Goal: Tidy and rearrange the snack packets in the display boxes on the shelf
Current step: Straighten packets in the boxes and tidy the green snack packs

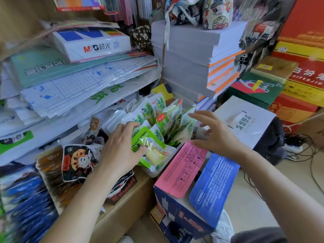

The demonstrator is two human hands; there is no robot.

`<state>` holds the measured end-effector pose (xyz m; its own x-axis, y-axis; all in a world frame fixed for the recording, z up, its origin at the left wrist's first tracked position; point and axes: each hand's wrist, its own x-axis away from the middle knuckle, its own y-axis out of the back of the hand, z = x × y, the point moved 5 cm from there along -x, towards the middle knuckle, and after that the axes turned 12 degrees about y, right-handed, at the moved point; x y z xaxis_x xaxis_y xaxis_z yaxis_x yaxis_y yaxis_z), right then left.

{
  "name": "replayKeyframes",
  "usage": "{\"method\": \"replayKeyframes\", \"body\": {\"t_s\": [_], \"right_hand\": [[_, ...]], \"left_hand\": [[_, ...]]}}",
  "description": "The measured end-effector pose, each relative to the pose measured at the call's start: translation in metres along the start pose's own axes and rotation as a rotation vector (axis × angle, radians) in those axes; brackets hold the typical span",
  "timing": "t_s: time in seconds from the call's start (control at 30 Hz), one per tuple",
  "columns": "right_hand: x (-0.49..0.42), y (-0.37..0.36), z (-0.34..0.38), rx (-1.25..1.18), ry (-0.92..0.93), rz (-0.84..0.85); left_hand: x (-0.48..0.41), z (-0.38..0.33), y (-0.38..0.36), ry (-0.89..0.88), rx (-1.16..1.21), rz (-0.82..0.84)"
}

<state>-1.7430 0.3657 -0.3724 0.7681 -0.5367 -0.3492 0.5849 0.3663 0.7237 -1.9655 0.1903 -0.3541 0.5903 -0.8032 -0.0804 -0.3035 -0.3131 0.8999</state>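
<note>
Several green and white snack packets (158, 113) stand upright in a clear display box (154, 172) at the shelf's right end. My left hand (121, 146) grips one green packet (149, 144) at the front of that box, thumb under it and fingers over its top. My right hand (212, 132) hovers just right of the packets with fingers spread, holding nothing. Left of this box lie black cartoon-printed packets (78, 162), brown packets (50, 171) and blue packets (24, 199).
Stacks of paper and plastic-wrapped sheets (78, 88) overhang the boxes from behind. A white paper stack (189, 55) rises at the back. A carton with pink and blue flaps (198, 181) and a white box (245, 120) stand right of the shelf. Cables (301, 149) lie on the floor.
</note>
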Motion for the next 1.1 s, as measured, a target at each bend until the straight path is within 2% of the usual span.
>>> {"method": "replayKeyframes", "body": {"t_s": [0.03, 0.13, 0.23, 0.33, 0.53, 0.7, 0.9, 1.0, 1.1], "right_hand": [[-0.003, -0.009, -0.001, 0.021, 0.018, 0.036], [-0.016, -0.029, 0.002, 0.048, 0.079, 0.002], [-0.029, -0.046, 0.001, 0.096, 0.105, 0.019], [-0.039, -0.054, -0.006, 0.136, 0.052, -0.035], [-0.062, -0.039, -0.032, -0.083, -0.144, -0.195], [-0.07, -0.052, -0.035, -0.129, -0.162, -0.121], [-0.06, -0.04, -0.039, -0.374, -0.1, -0.08], [-0.058, -0.03, -0.037, -0.455, -0.095, -0.087], [-0.06, -0.027, -0.039, -0.541, -0.131, -0.128]], "left_hand": [[0.002, -0.001, -0.002, 0.015, -0.049, 0.019], [0.006, -0.004, -0.008, 0.046, -0.198, 0.062], [0.005, -0.008, -0.01, 0.049, -0.188, 0.071], [-0.001, -0.005, -0.009, 0.075, -0.087, 0.096], [-0.01, -0.003, 0.0, 0.084, 0.057, 0.06], [-0.015, -0.006, -0.007, 0.101, -0.144, 0.066], [0.007, -0.037, -0.015, 0.002, -0.378, -0.183], [0.019, -0.068, -0.022, -0.09, -0.154, -0.219], [0.006, -0.089, -0.031, 0.041, 0.22, -0.112]]}}
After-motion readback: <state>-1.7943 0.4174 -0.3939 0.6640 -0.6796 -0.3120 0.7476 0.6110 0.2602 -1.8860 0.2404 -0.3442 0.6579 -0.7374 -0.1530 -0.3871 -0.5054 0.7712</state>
